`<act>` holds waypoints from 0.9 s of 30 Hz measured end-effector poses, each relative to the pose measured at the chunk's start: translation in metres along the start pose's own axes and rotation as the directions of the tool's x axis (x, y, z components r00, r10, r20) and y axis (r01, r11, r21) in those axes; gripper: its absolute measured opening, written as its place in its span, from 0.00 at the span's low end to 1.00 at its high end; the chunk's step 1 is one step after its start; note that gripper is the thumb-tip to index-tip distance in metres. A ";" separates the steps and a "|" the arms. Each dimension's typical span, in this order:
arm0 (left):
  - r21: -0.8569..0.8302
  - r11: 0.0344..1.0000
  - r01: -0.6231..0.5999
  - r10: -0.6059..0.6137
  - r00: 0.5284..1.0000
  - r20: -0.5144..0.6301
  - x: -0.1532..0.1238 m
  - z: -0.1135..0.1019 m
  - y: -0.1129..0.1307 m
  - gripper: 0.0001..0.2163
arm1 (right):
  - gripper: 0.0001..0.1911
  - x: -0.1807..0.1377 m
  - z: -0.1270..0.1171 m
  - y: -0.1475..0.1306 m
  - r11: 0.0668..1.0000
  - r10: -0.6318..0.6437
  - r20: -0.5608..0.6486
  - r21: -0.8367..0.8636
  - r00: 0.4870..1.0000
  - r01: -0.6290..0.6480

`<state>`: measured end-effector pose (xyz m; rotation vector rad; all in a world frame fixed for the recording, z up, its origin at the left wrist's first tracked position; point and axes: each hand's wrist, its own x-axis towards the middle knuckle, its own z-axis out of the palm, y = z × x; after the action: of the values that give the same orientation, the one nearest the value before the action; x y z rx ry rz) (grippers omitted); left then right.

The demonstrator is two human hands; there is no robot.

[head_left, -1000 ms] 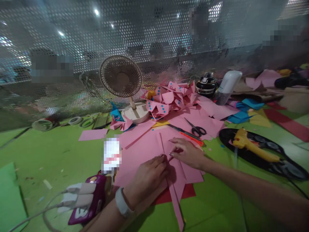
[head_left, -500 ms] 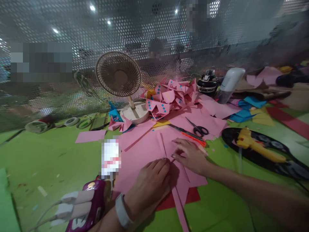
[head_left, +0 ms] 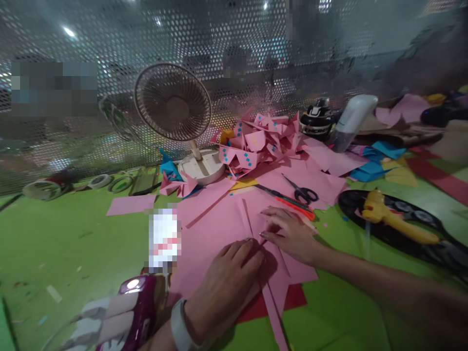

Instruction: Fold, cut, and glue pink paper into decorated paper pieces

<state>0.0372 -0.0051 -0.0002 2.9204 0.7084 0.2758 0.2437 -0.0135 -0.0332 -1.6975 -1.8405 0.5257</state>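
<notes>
The left hand (head_left: 226,285) and the right hand (head_left: 292,236) both lay open and palm-down, holding nothing and pressing on a fold in the large pink paper sheet (head_left: 215,229) at the middle of the green desk (head_left: 73,243). Their fingertips were just beside each other. Black-handled metal scissors (head_left: 305,195) lay at twelve o'clock from the right hand. A beige round table fan (head_left: 173,102) stood at eleven o'clock from the left hand.
</notes>
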 end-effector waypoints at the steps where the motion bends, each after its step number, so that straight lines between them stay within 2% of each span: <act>1: -0.005 1.000 -0.011 0.011 1.000 -0.007 0.000 0.000 -0.001 0.12 | 0.10 0.000 0.000 0.000 1.000 -0.005 0.000 0.016 1.000 0.005; 5: -0.017 0.998 -0.067 0.066 0.996 -0.058 -0.002 0.003 -0.004 0.11 | 0.10 0.001 -0.003 0.000 0.998 -0.031 0.020 0.058 0.999 0.030; 10: -0.029 0.998 -0.061 0.057 0.991 -0.117 -0.001 0.010 -0.005 0.07 | 0.08 0.002 -0.006 -0.002 0.996 -0.044 0.033 0.085 0.998 0.041; 20: -0.025 0.997 -0.077 0.075 0.995 -0.072 -0.004 0.016 -0.011 0.09 | 0.09 0.002 -0.006 0.001 0.995 -0.046 0.038 0.094 0.998 0.043; 27: -0.007 0.999 -0.053 0.052 0.993 -0.105 0.002 0.011 -0.005 0.06 | 0.12 0.002 -0.006 0.001 0.994 -0.063 0.048 0.091 0.997 0.058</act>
<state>0.0390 -0.0008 -0.0120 2.9362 0.6431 0.4388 0.2485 -0.0114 -0.0290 -1.5779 -1.8697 0.6221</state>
